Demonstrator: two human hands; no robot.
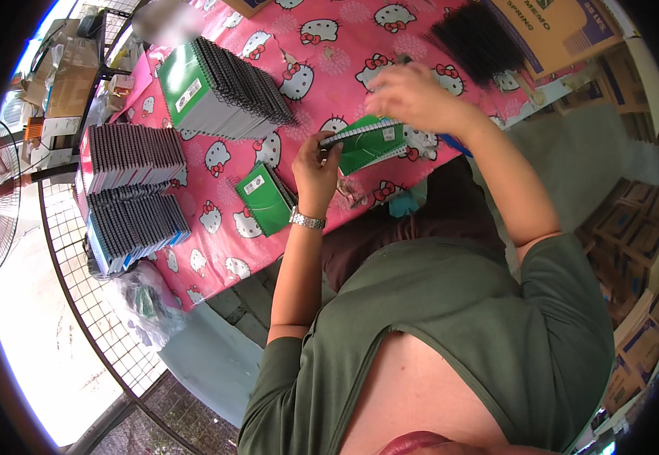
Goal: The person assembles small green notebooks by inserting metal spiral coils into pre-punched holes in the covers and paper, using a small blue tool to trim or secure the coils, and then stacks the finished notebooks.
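**Green notebook (361, 152): looks like spine-handling step**

Pink-covered table (216, 186) carries everything. Tall spiral-bound stack (227, 87) sits left of the work, green cover facing out. Dark wiry bundle (477, 44) lies past the right hand (418, 97).

Green notebook is at the table's near edge, in front of the torso. Its pale toothed lower edge slants up to the right, away from the left hand (317, 171). Long axis seems to follow that slant.

Left hand: thumb and fingers pinch the left end of a striped spine strip (367, 131). Right hand: fingers bent over the strip's far end, blurred; can't tell if gripping.

Strip's long axis runs up-right, roughly parallel to that edge. Can't tell if strip and cover are one notebook.

Judgement: next move calls for a steady left pinch and right fingertips lined up along the strip.
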